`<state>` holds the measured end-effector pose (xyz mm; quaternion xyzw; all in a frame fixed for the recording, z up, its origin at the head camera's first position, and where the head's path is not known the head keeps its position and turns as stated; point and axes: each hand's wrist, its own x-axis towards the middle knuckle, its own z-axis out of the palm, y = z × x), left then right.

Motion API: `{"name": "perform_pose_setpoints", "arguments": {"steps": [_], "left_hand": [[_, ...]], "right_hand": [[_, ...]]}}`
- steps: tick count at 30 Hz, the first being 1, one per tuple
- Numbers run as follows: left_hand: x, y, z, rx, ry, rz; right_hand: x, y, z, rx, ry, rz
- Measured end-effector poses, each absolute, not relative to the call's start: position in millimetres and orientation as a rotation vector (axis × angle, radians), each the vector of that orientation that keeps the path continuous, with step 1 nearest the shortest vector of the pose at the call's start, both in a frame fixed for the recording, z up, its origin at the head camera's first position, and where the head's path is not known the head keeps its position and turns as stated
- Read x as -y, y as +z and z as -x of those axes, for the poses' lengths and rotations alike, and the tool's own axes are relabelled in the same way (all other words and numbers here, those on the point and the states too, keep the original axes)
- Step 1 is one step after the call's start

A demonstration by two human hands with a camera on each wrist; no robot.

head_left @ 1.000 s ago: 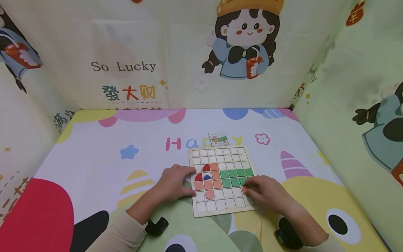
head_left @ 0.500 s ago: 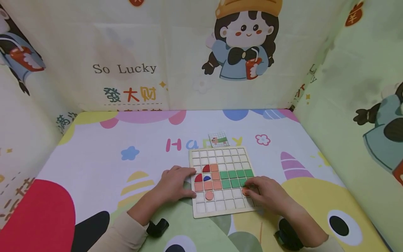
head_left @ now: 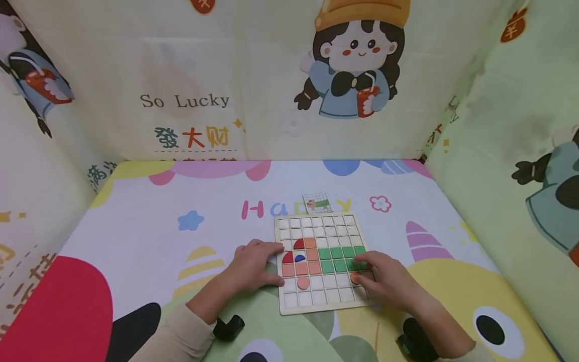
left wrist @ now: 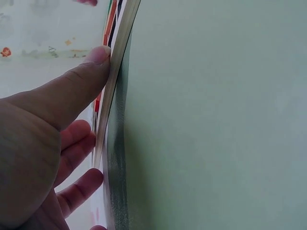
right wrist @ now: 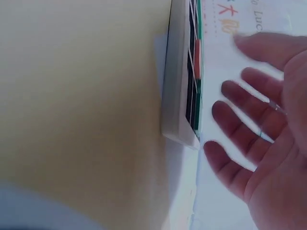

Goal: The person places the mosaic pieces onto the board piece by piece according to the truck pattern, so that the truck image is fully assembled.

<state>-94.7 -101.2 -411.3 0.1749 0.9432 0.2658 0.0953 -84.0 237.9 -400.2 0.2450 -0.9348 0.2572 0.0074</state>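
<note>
A pale wooden grid board (head_left: 291, 300) lies on the table. My left hand (head_left: 253, 264) rests at its left side, and in the left wrist view the thumb (left wrist: 98, 55) touches the board's edge (left wrist: 115, 67). On the grid sit green squares (head_left: 325, 253), salmon squares (head_left: 288, 270), dark red quarter-rounds (head_left: 299, 244), a blue half-round (head_left: 299, 258) and a salmon disc (head_left: 303, 282). My right hand (head_left: 389, 279) is over the right side, its fingertips overlapping a second disc (head_left: 355, 278). In the right wrist view its fingers (right wrist: 237, 124) are spread and loosely bent, holding nothing.
A small pattern card (head_left: 317, 202) with a printed grid picture lies just behind the board. Black wrist devices show at the left (head_left: 228, 328) and right wrists. Printed cloth walls (head_left: 267, 90) stand behind and beside the patterned tabletop (head_left: 135, 211).
The head view has shifted slightly, so everything sits a little lower and further right. Both hands and the tiles keep almost the same places on the board.
</note>
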Motion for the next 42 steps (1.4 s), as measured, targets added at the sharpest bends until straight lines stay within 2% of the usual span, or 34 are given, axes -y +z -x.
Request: {"name": "perform_pose_setpoints", "arguments": {"steps": [19, 42], "left_hand": [[94.3, -411.6, 96.6, -2.804, 0.759, -0.521], [96.0, -401.4, 87.6, -2.813, 0.772, -0.554]], "right_hand": [[-245.6, -386.8, 85.3, 2.915, 0.927, -0.706], [-241.0, -378.2, 93.0, 2.838, 0.626, -0.698]]}}
